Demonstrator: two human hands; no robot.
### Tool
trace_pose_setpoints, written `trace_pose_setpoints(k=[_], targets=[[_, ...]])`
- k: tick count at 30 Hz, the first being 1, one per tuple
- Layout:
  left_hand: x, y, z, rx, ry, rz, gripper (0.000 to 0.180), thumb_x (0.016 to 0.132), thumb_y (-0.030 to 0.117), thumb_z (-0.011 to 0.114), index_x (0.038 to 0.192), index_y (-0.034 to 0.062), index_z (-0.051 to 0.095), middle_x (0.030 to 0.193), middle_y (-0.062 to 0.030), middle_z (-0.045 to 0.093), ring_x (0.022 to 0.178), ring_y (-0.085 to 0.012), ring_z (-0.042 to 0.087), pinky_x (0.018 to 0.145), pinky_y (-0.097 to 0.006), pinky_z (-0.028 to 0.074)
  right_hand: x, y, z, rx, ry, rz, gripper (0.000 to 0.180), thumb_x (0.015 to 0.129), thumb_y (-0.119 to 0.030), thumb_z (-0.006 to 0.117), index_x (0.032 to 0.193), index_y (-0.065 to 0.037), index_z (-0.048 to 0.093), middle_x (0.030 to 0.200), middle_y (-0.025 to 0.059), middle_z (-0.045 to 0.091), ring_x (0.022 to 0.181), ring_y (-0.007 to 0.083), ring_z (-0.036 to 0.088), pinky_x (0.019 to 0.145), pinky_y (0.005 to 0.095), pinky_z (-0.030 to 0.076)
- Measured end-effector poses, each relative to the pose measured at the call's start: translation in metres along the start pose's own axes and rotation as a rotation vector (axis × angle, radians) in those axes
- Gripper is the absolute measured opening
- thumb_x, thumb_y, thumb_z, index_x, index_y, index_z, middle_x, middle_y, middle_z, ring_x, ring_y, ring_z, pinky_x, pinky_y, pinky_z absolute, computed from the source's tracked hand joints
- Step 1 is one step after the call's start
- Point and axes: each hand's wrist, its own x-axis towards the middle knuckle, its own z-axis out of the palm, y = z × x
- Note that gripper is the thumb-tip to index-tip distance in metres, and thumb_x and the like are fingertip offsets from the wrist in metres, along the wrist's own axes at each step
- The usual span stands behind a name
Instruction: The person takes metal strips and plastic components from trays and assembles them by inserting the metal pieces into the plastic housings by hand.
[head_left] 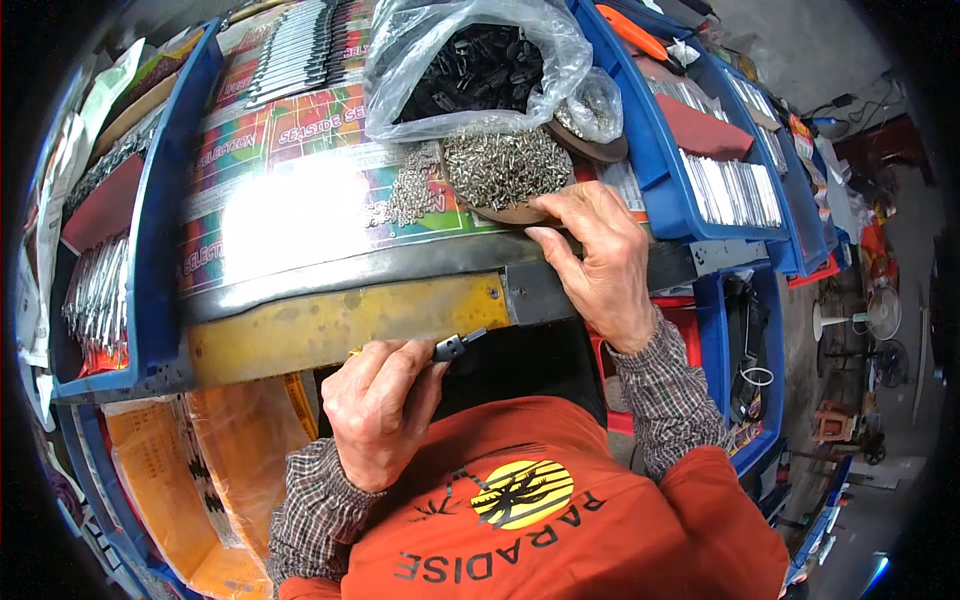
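Observation:
My left hand [380, 410] is closed on a small dark metal part with a narrow tip [459, 345], held in front of the bench edge; the rest of the part is hidden in my fingers. At the near rim of a round brown dish [515, 214], my right hand [600, 255] has its thumb and index fingertips slightly apart, with nothing visible held between them. Small silvery rivets [500, 168] are heaped in the dish. More loose rivets [410, 190] lie beside it on the left. Behind the dish, a clear plastic bag [395, 85] stands open around black parts [485, 70].
Blue bins with metal strips flank the bench, one left [165, 220] and one right [640, 150]. At the back lies a row of metal strips [297, 50]. An orange-handled tool [632, 32] rests at the right bin. The bench's yellow front edge [350, 325] runs before me.

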Motion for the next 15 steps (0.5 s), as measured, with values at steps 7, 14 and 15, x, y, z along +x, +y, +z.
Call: trace_pose_setpoints(k=[7, 14, 15], targets=[[-0.0025, -0.0011, -0.0011, 0.000, -0.002, -0.011, 0.021, 0.070, 0.001, 0.075, 0.087, 0.0051, 0.064, 0.071, -0.0083, 0.060, 0.057, -0.0226, 0.057, 0.051, -0.032, 0.045, 0.0000, 0.0020, 0.0049, -0.110, -0.028, 0.017, 0.030, 0.069, -0.008, 0.076, 0.097, -0.002, 0.066, 0.090, 0.0096, 0.055, 0.085, 0.0271, 0.053, 0.070, 0.0381, 0.046], [-0.0039, 0.0004, -0.0027, -0.005, -0.020, 0.001, 0.028, 0.064, -0.004, 0.075, 0.089, 0.0019, 0.063, 0.071, -0.0094, 0.058, 0.058, -0.0242, 0.058, 0.052, -0.034, 0.045, -0.0006, 0.0003, 0.0057, -0.099, -0.005, -0.017, 0.025, 0.069, -0.006, 0.075, 0.093, -0.002, 0.067, 0.088, 0.0091, 0.055, 0.082, 0.0262, 0.053, 0.068, 0.0381, 0.046], [-0.0036, 0.0006, -0.0026, -0.006, -0.021, 0.004, 0.028, 0.064, -0.004, 0.075, 0.089, 0.0019, 0.062, 0.071, -0.0095, 0.058, 0.058, -0.0243, 0.058, 0.052, -0.034, 0.045, -0.0003, 0.0015, 0.0054, -0.080, 0.005, -0.022, 0.024, 0.069, -0.005, 0.075, 0.091, -0.002, 0.067, 0.087, 0.0088, 0.055, 0.082, 0.0260, 0.053, 0.068, 0.0378, 0.046]])
